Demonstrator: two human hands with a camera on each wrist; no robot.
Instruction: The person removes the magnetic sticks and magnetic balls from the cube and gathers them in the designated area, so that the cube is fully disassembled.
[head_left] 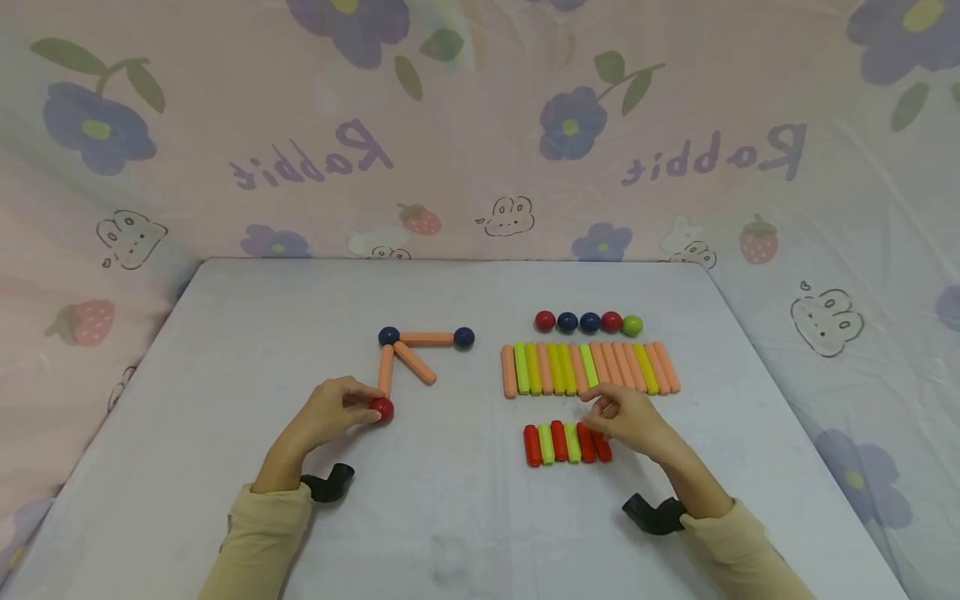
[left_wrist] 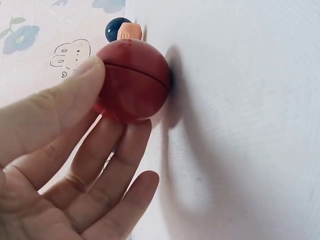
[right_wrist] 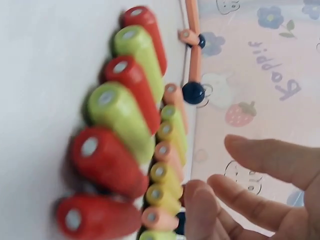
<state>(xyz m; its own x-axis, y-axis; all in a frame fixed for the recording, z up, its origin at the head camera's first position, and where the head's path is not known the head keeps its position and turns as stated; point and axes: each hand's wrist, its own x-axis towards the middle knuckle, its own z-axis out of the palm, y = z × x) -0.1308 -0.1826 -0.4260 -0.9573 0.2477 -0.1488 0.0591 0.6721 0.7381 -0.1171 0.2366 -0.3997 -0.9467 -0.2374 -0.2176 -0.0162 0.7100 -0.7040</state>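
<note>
My left hand point(head_left: 333, 412) pinches a red ball point(left_wrist: 132, 82) between thumb and fingers. The ball sits at the near end of an orange stick point(head_left: 386, 371). That stick runs up to a dark blue ball point(head_left: 388, 336), from which a second orange stick point(head_left: 426, 339) leads right to another dark blue ball point(head_left: 464, 337). A third orange stick point(head_left: 416, 364) slants from the same corner ball. Over the short red and green sticks point(head_left: 558, 442), my right hand point(head_left: 626, 417) hovers with loosely bent fingers and holds nothing; its fingertips overlap the long stick row in the head view.
Behind the right hand lies a row of long orange, yellow and green sticks point(head_left: 550, 368). Several red, blue and green balls point(head_left: 590, 322) line up farther back. The white table point(head_left: 450, 517) meets a patterned curtain point(head_left: 465, 167) at its back edge.
</note>
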